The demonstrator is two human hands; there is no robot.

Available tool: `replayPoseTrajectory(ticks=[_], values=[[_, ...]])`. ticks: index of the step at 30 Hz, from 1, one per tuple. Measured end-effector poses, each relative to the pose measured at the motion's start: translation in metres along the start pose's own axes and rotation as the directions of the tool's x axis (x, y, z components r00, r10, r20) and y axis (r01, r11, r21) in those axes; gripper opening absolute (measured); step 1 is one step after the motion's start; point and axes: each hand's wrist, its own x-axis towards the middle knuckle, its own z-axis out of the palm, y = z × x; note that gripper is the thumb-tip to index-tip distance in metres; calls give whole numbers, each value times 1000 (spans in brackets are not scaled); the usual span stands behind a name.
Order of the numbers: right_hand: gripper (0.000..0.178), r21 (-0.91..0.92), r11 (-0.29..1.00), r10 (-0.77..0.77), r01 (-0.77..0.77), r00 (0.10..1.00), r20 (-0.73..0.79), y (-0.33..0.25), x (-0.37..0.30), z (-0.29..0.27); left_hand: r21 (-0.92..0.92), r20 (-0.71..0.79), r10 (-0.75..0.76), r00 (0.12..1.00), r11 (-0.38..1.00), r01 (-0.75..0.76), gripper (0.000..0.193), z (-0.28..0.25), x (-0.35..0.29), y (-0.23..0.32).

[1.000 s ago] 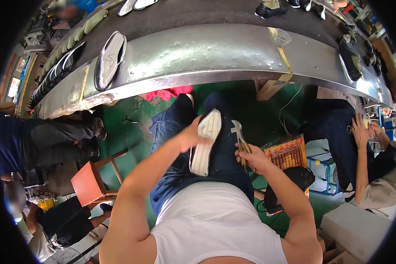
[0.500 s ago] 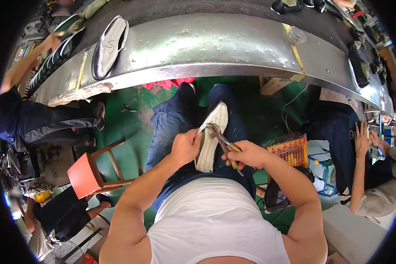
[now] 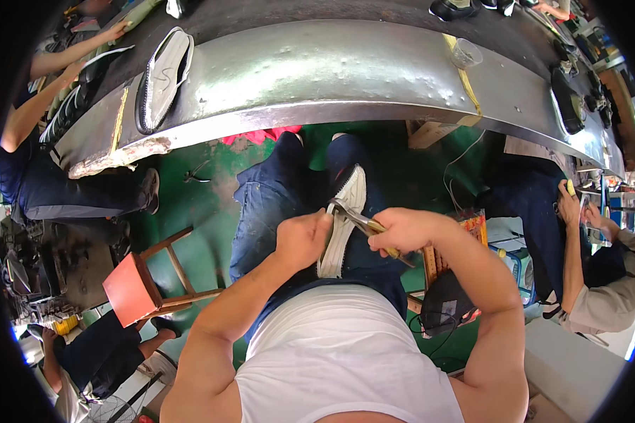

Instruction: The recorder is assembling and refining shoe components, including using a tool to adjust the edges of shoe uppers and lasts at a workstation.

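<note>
A shoe (image 3: 351,194) with a dark upper lies bottom up between my thighs, its cream underside ringed by stitching. My left hand (image 3: 302,236) is closed at its left edge, thumb and fingers pressed together there. In my right hand (image 3: 409,233) is a pair of pliers (image 3: 356,218) with a metal head and yellowish handles. The head of the pliers meets the shoe's left edge, close to my left fingertips. Whether the jaws grip any material is too small to tell.
A metal-covered bench (image 3: 296,70) runs ahead of me, bearing a white-soled shoe (image 3: 164,81) and a clear cup (image 3: 466,53). A red-seated stool (image 3: 130,290) stands at left, a black bag (image 3: 446,303) at right. Co-workers sit on both sides, one reaching an arm (image 3: 49,106) over the bench.
The pliers have swung flatter and my right hand has moved right and slightly up. My left fingers stay at the shoe's edge. At left, a co-worker's arms have shifted over the bench.
</note>
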Motion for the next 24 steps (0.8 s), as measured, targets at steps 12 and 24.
replayPoseTrajectory(ticks=[12,24], values=[[27,-97,957,-275,272,756,-593,40,70,85,-884,463,-140,875,5,468,58,34,24,-57],[25,680,708,-129,193,981,-144,46,65,38,-892,372,-300,878,148,428,62,45,26,-48]])
